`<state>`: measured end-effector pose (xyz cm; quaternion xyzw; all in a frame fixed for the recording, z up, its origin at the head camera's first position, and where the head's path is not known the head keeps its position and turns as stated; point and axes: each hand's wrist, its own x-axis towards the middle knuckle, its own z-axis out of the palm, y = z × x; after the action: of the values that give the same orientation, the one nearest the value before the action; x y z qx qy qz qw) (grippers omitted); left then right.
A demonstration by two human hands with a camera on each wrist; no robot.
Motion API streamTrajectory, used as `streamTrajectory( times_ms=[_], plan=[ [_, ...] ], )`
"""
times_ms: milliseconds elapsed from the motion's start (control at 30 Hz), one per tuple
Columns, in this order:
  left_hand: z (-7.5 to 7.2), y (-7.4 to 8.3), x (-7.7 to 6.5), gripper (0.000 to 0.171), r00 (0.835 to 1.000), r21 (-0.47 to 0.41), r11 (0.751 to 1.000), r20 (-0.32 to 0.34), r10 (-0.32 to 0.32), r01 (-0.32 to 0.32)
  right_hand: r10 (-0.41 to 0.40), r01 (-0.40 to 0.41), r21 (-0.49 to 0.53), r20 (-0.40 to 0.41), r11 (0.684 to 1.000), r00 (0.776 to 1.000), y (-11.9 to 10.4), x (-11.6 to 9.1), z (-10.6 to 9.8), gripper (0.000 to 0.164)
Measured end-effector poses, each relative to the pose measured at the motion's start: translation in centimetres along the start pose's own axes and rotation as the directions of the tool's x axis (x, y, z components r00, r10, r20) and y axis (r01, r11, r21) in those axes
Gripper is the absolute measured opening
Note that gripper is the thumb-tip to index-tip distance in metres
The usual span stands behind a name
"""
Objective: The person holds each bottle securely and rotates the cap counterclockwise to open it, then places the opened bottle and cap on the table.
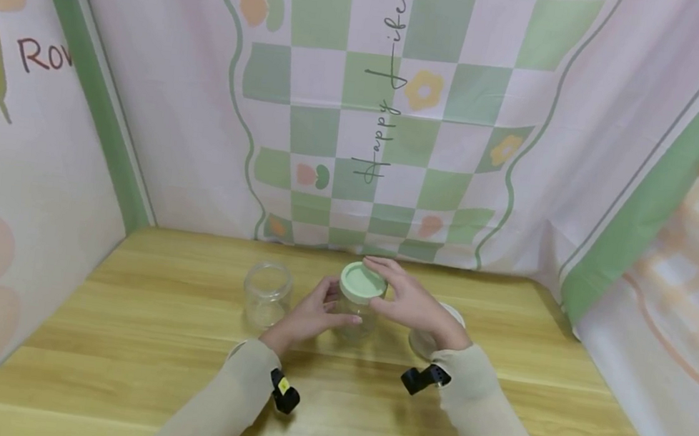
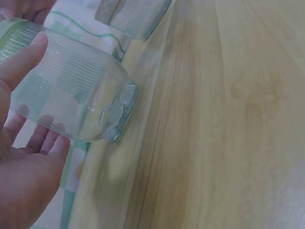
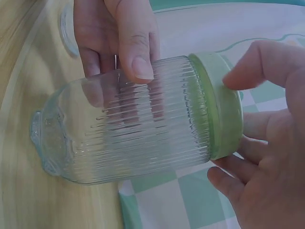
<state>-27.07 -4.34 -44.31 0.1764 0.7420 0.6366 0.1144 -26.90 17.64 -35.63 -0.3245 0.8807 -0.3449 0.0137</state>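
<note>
A ribbed clear glass jar (image 3: 143,124) with a light green lid (image 1: 363,283) stands near the middle of the wooden table. My left hand (image 1: 315,315) holds the jar's body, its thumb on the near side and the other fingers round the far side. On the lid's rim, my right hand (image 1: 411,300) has its thumb on one side and its fingers on the opposite side. The lid sits level on the jar's mouth. In the left wrist view, the jar's thick moulded base (image 2: 119,112) shows close to the tabletop.
To the left of my left hand stands an open clear glass jar (image 1: 265,298). Another glass jar (image 1: 422,343) is partly hidden behind my right wrist. A pale round edge (image 1: 235,349) peeks out beside my left sleeve. A patterned cloth (image 1: 366,126) hangs behind the table (image 1: 151,310).
</note>
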Motion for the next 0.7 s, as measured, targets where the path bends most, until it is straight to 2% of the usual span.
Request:
streamTrajectory(
  times_ms=[233,533,700],
  plan=[
    [-0.01,-0.06,0.09,0.079,1.0,0.0,1.0,0.006,0.002,-0.002,0.019,-0.019,0.022,0.013,1.0,1.0,0.08,-0.05,0.02,0.072],
    [0.05,-0.01,0.1,0.076,1.0,0.01,1.0,0.005,0.004,-0.004,-0.009,0.009,-0.002,-0.009,1.0,1.0,0.16,-0.13,0.19,0.075],
    [0.05,0.03,0.06,0.075,1.0,0.009,1.0,0.002,0.0,0.0,0.015,-0.021,-0.084,-0.065,0.996,0.998,-0.49,-0.09,0.32,0.078]
  ],
)
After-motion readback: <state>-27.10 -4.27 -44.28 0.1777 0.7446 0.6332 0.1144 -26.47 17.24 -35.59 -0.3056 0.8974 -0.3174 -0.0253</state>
